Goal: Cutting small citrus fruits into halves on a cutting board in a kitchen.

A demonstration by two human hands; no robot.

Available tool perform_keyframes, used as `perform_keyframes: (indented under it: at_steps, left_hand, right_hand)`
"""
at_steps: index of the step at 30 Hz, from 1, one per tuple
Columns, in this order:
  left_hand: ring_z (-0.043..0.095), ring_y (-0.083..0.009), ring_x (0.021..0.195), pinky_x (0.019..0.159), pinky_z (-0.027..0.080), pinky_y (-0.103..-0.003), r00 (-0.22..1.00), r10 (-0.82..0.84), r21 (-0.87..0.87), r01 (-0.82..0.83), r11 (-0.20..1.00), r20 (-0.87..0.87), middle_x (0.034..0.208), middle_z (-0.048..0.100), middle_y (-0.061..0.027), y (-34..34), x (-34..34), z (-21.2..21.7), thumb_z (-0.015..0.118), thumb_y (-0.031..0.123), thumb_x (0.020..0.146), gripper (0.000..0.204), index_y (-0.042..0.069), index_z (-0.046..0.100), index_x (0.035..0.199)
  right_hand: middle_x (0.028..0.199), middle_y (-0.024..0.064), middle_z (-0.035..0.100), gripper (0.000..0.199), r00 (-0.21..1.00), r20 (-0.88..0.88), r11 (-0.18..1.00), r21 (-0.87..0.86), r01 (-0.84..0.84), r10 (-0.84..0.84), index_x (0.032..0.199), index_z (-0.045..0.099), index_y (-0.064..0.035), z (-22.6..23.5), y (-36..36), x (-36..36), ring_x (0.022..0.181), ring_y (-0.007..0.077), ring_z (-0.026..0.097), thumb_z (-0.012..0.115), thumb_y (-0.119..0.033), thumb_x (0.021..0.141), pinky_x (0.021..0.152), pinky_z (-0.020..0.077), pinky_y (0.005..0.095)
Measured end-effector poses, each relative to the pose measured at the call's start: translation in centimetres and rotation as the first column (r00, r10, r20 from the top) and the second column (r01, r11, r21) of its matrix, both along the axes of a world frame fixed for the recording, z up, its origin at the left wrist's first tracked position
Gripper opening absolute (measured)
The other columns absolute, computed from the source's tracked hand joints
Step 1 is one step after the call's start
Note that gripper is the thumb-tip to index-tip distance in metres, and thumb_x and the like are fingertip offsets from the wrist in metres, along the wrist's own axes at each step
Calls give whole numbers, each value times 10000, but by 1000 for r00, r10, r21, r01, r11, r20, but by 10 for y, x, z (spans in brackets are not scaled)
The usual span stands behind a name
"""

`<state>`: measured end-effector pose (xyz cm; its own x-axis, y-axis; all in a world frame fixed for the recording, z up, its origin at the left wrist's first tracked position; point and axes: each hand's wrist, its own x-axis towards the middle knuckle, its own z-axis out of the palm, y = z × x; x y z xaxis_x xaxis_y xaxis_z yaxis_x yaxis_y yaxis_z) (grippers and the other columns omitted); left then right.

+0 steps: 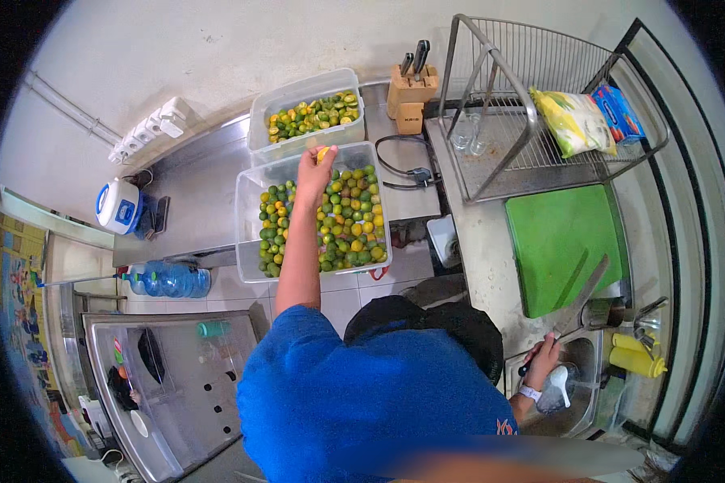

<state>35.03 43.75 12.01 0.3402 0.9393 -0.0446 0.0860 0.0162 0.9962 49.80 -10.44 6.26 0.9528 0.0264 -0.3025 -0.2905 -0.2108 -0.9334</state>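
Note:
My left hand (313, 171) reaches far forward over a clear plastic bin (248, 270) full of small green and yellow citrus fruits (348, 229). Its fingers are closed on one yellow-green fruit (323, 152) at the bin's far rim. Just behind stands a second clear bin (298, 87) holding cut citrus halves. My right hand (542, 361) grips the dark handle of a long knife (585, 296) beside the steel sink (576, 406). The blade points up toward the green cutting board (560, 241).
A wooden knife block (412, 90) stands behind the bins. A wire dish rack (511, 105) holds glasses, a yellow bag (576, 121) and a blue packet (620, 113). Yellow squeeze bottles (638, 360) lie right of the sink. Water jugs (171, 280) sit on the floor at left.

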Motion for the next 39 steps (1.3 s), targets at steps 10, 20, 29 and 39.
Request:
perform_keyframes:
  at_steps: [10,20,29,39]
  left_hand:
    - [474,-71,581,511,399,-211,977,207,221,-213,952,51,723,530,-33,73,4,-3,685,281,758,400,-12,489,948]
    - [540,-304,1003,802,453,-401,631,620,586,-305,751,-466,1030,535,-232,142,13,33,673,430,703,737,-48,369,1173]
    - [556,-300,940,794,430,-363,847,405,392,-263,882,-343,1020,567,-215,82,-75,-21,627,358,749,514,-21,506,1074]
    - [578,-294,923,809,455,-359,526,-131,65,338,939,-841,987,607,-145,66,-87,-105,702,286,641,479,71,563,1045]
  right_hand:
    - [509,11,410,269,999,-33,999,-41,-16,15,741,393,-83,8,11,-7,335,91,379,433,-289,909,306,311,228]
    - [508,1,404,268,999,-38,1000,-20,-9,8,735,394,-90,9,7,-17,342,80,365,439,-290,908,313,299,219]
    - [495,-3,393,288,999,-44,999,-39,-22,21,725,387,-112,-13,-10,-27,336,89,370,435,-329,909,308,294,226]
    - [504,-11,384,282,997,-48,996,-60,-69,67,739,389,-91,8,14,-17,347,78,363,450,-312,903,319,297,219]
